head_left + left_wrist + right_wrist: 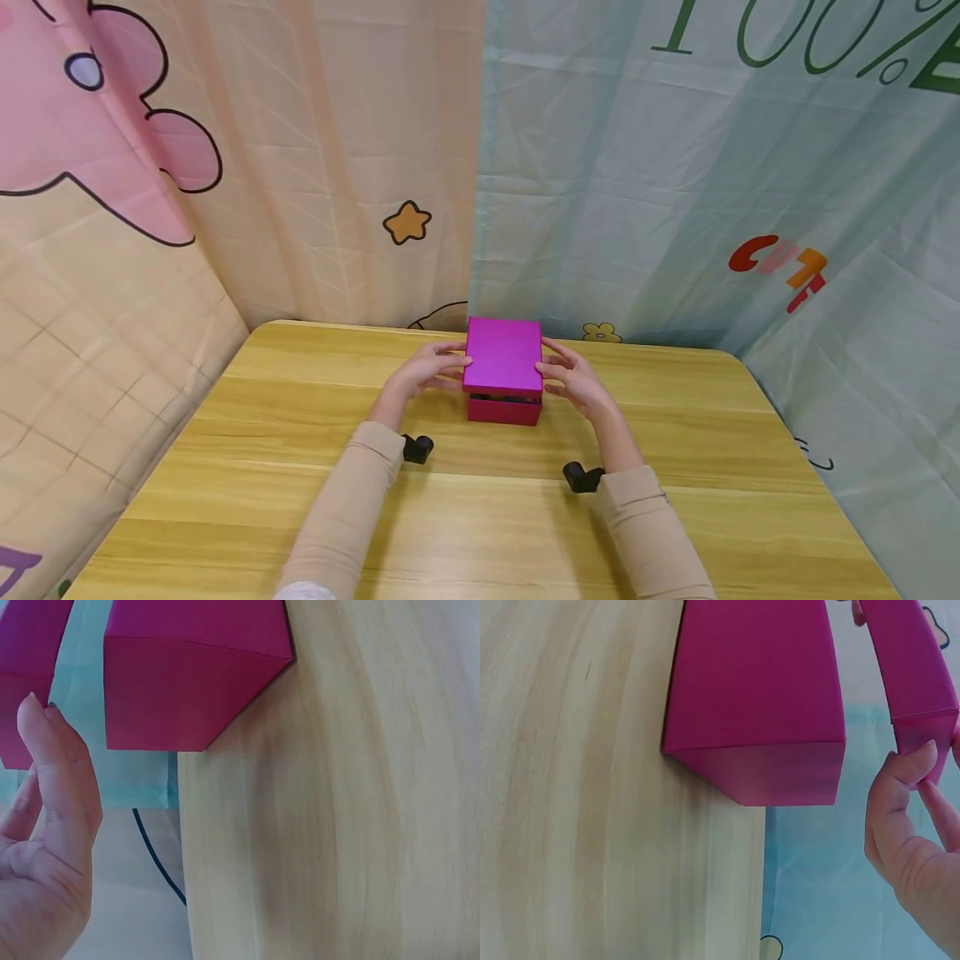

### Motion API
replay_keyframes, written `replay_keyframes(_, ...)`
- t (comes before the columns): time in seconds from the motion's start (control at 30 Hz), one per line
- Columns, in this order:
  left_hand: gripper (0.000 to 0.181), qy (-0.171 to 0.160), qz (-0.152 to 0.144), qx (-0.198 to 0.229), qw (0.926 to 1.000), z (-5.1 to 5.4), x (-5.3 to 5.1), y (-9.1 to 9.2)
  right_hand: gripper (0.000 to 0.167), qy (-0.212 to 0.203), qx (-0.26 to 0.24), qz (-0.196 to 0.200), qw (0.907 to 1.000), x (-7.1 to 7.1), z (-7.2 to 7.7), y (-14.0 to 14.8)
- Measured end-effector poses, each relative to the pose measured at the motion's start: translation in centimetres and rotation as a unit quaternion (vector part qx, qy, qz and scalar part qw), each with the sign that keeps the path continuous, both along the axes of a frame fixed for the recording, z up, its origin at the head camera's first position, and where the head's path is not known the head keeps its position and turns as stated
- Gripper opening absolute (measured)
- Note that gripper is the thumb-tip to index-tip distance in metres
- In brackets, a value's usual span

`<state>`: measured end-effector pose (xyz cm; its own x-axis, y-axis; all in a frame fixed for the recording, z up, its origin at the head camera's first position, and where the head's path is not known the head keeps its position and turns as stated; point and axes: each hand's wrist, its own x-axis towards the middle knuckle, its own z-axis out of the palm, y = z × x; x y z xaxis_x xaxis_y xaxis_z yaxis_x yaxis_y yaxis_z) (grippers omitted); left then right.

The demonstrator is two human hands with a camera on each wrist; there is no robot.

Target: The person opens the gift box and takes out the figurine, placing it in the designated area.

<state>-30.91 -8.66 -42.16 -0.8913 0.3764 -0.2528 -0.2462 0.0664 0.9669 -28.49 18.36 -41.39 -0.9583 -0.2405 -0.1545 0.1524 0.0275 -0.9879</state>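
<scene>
Grained tabletop [480, 525], smooth lid [502, 357], squared box [503, 411] beneath

Over the table [480, 525] a hand could pass between the sleeves [347, 492] to the front of the box [504, 410], and fingers into the gap beneath the lid [502, 357], but the left hand [429, 367] and right hand [576, 377] bar the lid's sides and the curtain [600, 192] hangs close behind.

Whoever stands there wears a long beige cloth sleeve [341, 504] at lower left, a matching creased beige sleeve [654, 533] at lower right, and small black blunt-ended devices [417, 449] [582, 477] near the sleeve ends
</scene>
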Motion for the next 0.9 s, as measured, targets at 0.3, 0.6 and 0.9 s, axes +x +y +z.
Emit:
replay_keyframes(0.3, 0.054, 0.004, 0.031, 0.006, 0.9995, 0.3, 0.0, -0.4, 0.058, 0.01, -0.029, -0.013, 0.9994, 0.4, 1.0, -0.8)
replay_keyframes(0.6, 0.056, -0.001, 0.046, 0.067, 0.9967, 0.7, 0.1, -0.4, 0.054, 0.01, -0.054, -0.028, 0.9981, 0.5, 1.1, -1.3)
replay_keyframes(0.9, 0.054, 0.024, 0.059, 0.124, 0.9902, 1.1, 0.3, -0.5, 0.046, -0.013, -0.105, -0.073, 0.9917, 0.6, 1.8, -2.3)
